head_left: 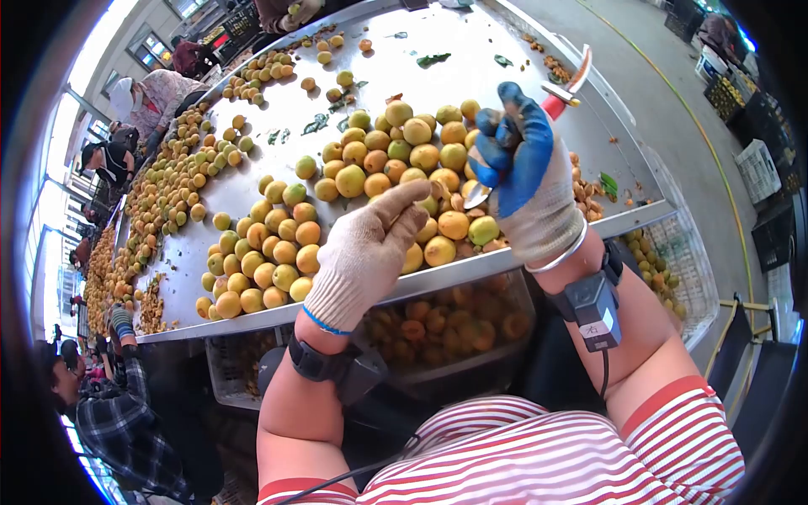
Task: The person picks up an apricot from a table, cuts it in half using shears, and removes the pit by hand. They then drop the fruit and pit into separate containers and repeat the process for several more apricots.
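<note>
My left hand [370, 244], in a white knitted glove, has its fingers bent and pressed together over the orange-yellow fruits [417, 130]; anything between its fingertips is too hidden to name. Raised to its right, my right hand [526, 172] wears a white glove with blue coated fingers. Those fingers are curled round a metal spoon-like tool [477, 196], whose tip points down to the left, close to the left fingertips. A red-handled tool with a curved blade [576, 76] shows just beyond the right hand, near the table's right edge.
The metal table [454, 50] has a raised rim and carries many fruits, leaves and scraps. Below its near edge is a crate of fruit [446, 328]; another crate [686, 252] stands right. Several people work at left, including a person in plaid [126, 429].
</note>
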{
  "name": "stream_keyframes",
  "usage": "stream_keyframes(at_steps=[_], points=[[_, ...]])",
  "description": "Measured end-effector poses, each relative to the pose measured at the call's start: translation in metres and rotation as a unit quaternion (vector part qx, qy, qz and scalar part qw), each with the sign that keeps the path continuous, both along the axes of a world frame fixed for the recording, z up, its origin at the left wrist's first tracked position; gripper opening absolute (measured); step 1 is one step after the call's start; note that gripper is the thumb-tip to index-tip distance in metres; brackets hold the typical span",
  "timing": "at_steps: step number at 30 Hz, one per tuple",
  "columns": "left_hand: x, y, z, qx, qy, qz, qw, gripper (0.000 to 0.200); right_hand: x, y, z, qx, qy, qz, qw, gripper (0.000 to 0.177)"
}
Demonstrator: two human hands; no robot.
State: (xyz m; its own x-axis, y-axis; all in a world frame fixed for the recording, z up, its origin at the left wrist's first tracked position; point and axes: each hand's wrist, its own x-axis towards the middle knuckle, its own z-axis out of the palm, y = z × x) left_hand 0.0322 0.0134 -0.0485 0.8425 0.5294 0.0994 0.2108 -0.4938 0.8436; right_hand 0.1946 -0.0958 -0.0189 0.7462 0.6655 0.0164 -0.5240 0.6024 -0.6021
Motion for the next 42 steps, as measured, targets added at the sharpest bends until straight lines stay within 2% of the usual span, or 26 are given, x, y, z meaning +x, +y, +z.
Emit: stream_keyframes(at_steps=[1, 3, 5, 9, 11, 13, 15, 17, 19, 20, 21, 23, 25, 27, 30, 32, 35, 37, 38, 39, 40, 41, 42], points=[[-0.001, 0.004, 0.001, 0.027, 0.023, 0.013, 0.999, 0.038, 0.003, -0.001, -0.001, -0.022, -0.036, -0.018, 0.999, 0.035], [-0.001, -0.001, 0.037, 0.100, 0.245, 0.065, 0.962, 0.047, 0.003, -0.003, 0.007, -0.030, -0.035, -0.030, 0.998, 0.036], [-0.007, 0.010, 0.016, 0.195, 0.149, 0.100, 0.964, 0.040, 0.006, -0.002, 0.004, -0.030, -0.047, -0.035, 0.998, 0.035], [-0.016, 0.006, 0.036, 0.167, 0.169, 0.117, 0.964, 0.033, 0.009, -0.005, 0.003, -0.036, -0.076, -0.039, 0.996, 0.037], [-0.022, -0.005, 0.042, 0.097, 0.104, 0.001, 0.990, 0.027, 0.008, -0.004, 0.005, -0.035, -0.090, -0.041, 0.995, 0.040], [-0.026, -0.023, 0.045, 0.157, 0.151, -0.118, 0.969, 0.022, 0.008, -0.005, 0.006, -0.033, -0.089, -0.010, 0.995, 0.039], [-0.028, -0.042, 0.050, 0.167, 0.226, -0.212, 0.936, 0.019, 0.002, -0.004, 0.006, -0.051, -0.088, -0.011, 0.995, 0.037], [-0.035, -0.046, 0.044, 0.189, 0.195, -0.269, 0.924, 0.019, -0.003, -0.004, 0.006, -0.089, -0.107, 0.000, 0.990, 0.037], [-0.038, -0.033, 0.053, 0.173, 0.193, -0.246, 0.934, 0.022, -0.005, -0.004, 0.004, -0.096, -0.118, 0.011, 0.988, 0.038], [-0.041, -0.028, 0.059, 0.228, 0.179, -0.132, 0.948, 0.026, -0.006, -0.004, 0.004, -0.108, -0.128, 0.015, 0.986, 0.038], [-0.040, -0.009, 0.052, 0.236, 0.195, -0.052, 0.951, 0.028, -0.006, -0.004, 0.002, -0.103, -0.128, 0.017, 0.986, 0.038], [-0.042, 0.030, 0.036, 0.306, 0.173, 0.123, 0.928, 0.034, -0.007, -0.004, 0.000, -0.094, -0.123, 0.035, 0.987, 0.036], [-0.041, 0.059, 0.032, 0.317, 0.355, 0.215, 0.853, 0.048, -0.011, -0.003, 0.001, -0.102, -0.129, 0.022, 0.986, 0.034], [-0.039, 0.076, 0.023, 0.283, 0.432, 0.225, 0.827, 0.046, -0.013, -0.003, -0.001, -0.121, -0.141, 0.025, 0.982, 0.032], [-0.035, 0.093, -0.004, 0.300, 0.409, 0.267, 0.820, 0.043, -0.018, -0.003, -0.001, -0.125, -0.156, 0.029, 0.979, 0.030], [-0.035, 0.093, -0.001, 0.287, 0.408, 0.270, 0.824, 0.042, -0.021, -0.002, 0.000, -0.134, -0.154, 0.025, 0.979, 0.030], [-0.041, 0.087, 0.009, 0.289, 0.391, 0.262, 0.833, 0.043, -0.021, -0.002, -0.002, -0.145, -0.157, 0.080, 0.974, 0.028], [-0.042, 0.076, 0.027, 0.228, 0.300, 0.255, 0.891, 0.049, -0.025, -0.004, 0.005, -0.155, -0.154, 0.088, 0.972, 0.025], [-0.044, 0.071, 0.035, 0.163, 0.251, 0.231, 0.926, 0.052, -0.027, -0.004, 0.006, -0.161, -0.172, 0.105, 0.966, 0.023], [-0.045, 0.068, 0.037, 0.163, 0.250, 0.228, 0.927, 0.052, -0.027, -0.006, 0.008, -0.168, -0.189, 0.122, 0.960, 0.022], [-0.046, 0.065, 0.037, -0.009, 0.109, 0.165, 0.980, 0.048, -0.027, -0.011, 0.014, -0.166, -0.219, 0.158, 0.948, 0.021], [-0.048, 0.062, 0.039, -0.180, -0.038, 0.093, 0.978, 0.046, -0.029, -0.013, 0.016, -0.167, -0.219, 0.157, 0.948, 0.021], [-0.048, 0.056, 0.043, -0.255, -0.078, 0.061, 0.962, 0.042, -0.033, -0.015, 0.017, -0.138, -0.221, 0.165, 0.951, 0.021]])
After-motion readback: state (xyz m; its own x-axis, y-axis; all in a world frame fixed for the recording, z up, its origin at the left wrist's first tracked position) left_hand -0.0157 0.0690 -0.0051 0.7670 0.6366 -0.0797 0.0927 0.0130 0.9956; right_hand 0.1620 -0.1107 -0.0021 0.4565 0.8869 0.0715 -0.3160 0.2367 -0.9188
